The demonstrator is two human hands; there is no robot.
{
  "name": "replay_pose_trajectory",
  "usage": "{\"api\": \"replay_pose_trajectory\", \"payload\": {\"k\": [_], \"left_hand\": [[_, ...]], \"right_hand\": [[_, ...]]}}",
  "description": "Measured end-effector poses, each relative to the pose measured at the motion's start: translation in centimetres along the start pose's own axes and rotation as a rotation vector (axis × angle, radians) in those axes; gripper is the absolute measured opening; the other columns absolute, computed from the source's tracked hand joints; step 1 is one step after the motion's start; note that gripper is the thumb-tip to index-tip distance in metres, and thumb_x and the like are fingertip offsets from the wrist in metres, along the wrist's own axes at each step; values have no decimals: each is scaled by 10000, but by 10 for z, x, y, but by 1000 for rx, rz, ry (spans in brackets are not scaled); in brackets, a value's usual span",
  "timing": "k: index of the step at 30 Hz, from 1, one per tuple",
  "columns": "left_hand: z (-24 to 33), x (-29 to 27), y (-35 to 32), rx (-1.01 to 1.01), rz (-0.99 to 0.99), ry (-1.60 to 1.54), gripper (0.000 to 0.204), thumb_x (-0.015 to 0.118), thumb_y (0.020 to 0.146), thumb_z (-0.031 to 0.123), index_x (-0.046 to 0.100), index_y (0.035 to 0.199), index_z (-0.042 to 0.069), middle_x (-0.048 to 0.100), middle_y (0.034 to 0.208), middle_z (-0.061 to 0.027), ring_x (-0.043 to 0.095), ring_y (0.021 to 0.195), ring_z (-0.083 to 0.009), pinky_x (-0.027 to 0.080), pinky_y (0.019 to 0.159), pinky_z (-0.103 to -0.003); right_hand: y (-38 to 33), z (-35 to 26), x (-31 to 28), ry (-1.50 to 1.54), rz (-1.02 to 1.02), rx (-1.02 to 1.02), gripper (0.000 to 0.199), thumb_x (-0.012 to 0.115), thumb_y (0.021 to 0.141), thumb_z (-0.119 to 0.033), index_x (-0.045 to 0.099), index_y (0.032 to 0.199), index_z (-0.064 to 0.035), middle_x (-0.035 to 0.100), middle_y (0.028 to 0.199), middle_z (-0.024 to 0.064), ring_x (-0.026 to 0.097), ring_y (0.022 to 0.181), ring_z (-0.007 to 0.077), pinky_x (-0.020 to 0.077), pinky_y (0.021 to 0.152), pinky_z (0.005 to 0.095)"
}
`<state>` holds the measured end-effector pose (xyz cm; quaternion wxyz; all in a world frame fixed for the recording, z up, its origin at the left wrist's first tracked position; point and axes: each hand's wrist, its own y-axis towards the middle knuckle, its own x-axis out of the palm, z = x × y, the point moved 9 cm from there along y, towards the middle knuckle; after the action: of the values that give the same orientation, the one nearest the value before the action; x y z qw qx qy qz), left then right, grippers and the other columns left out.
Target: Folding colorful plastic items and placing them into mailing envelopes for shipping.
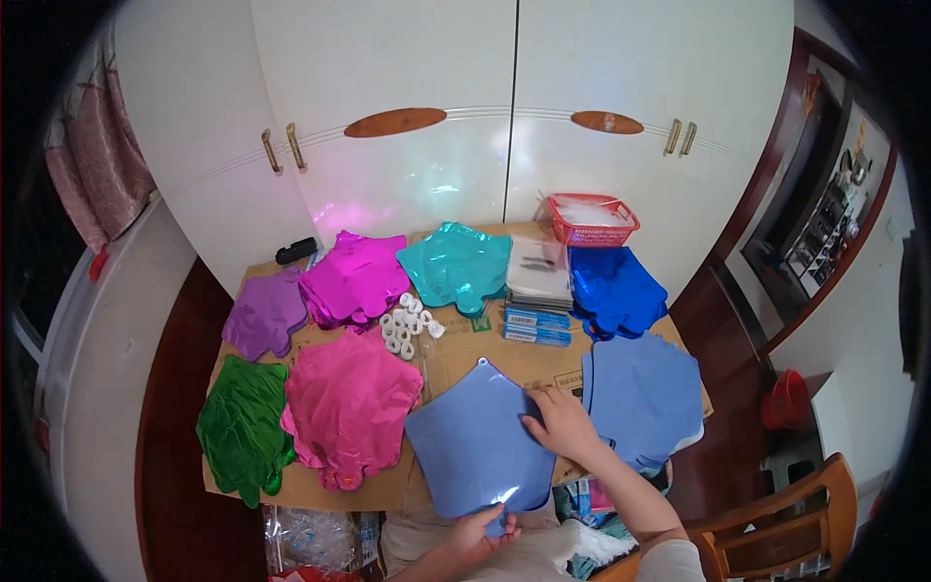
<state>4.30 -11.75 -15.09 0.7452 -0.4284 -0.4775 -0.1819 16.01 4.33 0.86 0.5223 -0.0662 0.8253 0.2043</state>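
Observation:
A flat, pale-blue star-shaped foil balloon [480, 441] lies in front of me, its near end over the table's front edge. My left hand [475, 536] grips the tail at its near end, thumb on top and fingers beneath. On the upper right edge rests my right hand [564, 424], its thumb and fingers apart on the foil. Just right of that hand is a pile of the same pale-blue foil balloons [645, 403]. To the left lies a pink foil balloon pile [354, 403], with a green one [242, 422] beyond it.
Purple [265, 312], magenta [355, 276], teal [460, 264] and dark-blue [621, 291] foil piles lie farther back on the cardboard [456, 339]. White ribbon rolls [402, 330], blue boxes [536, 328], clear packets [539, 272] and a red basket [593, 233] sit among them. A wooden chair [776, 524] stands right.

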Motion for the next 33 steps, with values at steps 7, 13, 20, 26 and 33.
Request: {"api": "replay_pose_trajectory", "payload": {"k": [7, 13, 20, 26, 33], "left_hand": [[8, -2, -11, 208, 226, 493, 183, 495, 930, 225, 516, 969, 48, 561, 763, -58, 532, 664, -160, 492, 744, -372], [3, -19, -11, 91, 286, 452, 244, 502, 918, 234, 512, 1006, 7, 582, 793, -97, 567, 694, -202, 510, 726, -394], [-2, 14, -18, -169, 272, 29, 385, 505, 895, 299, 496, 1064, -46, 597, 874, -141, 600, 735, -261, 528, 787, -427], [2, 8, -8, -195, 162, -29, 355, 502, 893, 312, 505, 1018, -20, 579, 843, -125, 587, 713, -241, 528, 773, -420], [2, 23, -3, -168, 91, -101, 247, 497, 903, 265, 489, 972, 27, 543, 810, -115, 525, 680, -208, 510, 781, -406]], "right_hand": [[57, 16, 26, 437, -164, 117, 512, 537, 870, -362, 466, 1199, 24, 570, 1047, 228, 561, 968, 356, 445, 842, 410], [101, 24, 63, 711, -331, 369, 464, 529, 858, -387, 568, 1130, -14, 621, 955, 228, 597, 902, 369, 470, 803, 416], [120, 42, 79, 146, -125, 198, 258, 547, 780, -243, 658, 808, -11, 643, 802, 203, 628, 782, 341, 494, 726, 418], [123, 31, 68, 165, -91, 173, 259, 577, 774, -257, 651, 808, -11, 639, 769, 201, 624, 735, 353, 492, 696, 435], [108, 2, 24, 68, 30, 78, 303, 598, 813, -301, 589, 965, -39, 590, 977, 178, 569, 913, 344, 463, 771, 414]]}}
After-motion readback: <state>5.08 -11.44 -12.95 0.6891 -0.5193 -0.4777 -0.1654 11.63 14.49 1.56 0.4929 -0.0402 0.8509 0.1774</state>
